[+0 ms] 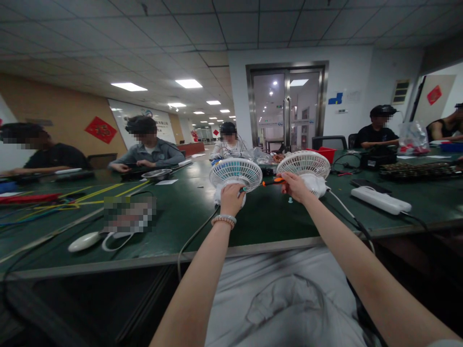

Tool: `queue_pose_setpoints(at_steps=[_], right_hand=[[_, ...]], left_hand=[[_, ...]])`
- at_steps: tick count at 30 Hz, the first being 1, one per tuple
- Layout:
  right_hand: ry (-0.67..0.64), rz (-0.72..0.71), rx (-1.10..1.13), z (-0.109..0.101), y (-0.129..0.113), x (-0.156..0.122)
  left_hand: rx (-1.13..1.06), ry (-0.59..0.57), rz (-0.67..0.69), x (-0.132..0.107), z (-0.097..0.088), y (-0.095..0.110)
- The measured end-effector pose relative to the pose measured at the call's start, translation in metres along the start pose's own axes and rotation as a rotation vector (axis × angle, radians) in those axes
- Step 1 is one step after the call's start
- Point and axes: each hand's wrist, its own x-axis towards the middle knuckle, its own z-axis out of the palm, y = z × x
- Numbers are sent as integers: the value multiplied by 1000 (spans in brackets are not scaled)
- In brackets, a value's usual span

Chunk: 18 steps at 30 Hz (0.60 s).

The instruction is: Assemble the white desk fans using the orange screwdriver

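The left hand (232,198) is touching the left fan (235,168) at its six o'clock side; the view is not showing whether its fingers are gripping. The right hand (294,187) is clamping its fingers on an orange-and-black tool (275,181) at that fan's three o'clock. The right fan (303,164) is sitting on the counter (267,226) just beyond.

The left forearm (204,277) and the right forearm (356,258) are both bare in their visible length. Around the left wrist are two ornaments, close together: a pale, smooth-looking bangle (229,218) and a bracelet of small, round, pinkish beads (222,221). Over the lap there is a whitish-grey garment (235,303), of soft cloth, with curved folds and darker grey creases. Its exact kind I cannot tell.
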Motion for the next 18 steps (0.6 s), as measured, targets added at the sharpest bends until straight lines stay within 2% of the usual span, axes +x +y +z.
queue_pose_setpoints(at_steps=[4, 12, 18], right_hand=[[-53, 12, -8, 1, -3, -4], [-106, 86, 140, 0, -6, -4], [-153, 78, 225, 0, -8, -5]], left_hand=[[-2, 4, -5, 0, 0, 0], [7, -5, -13, 0, -1, 1], [9, -3, -5, 0, 0, 0]])
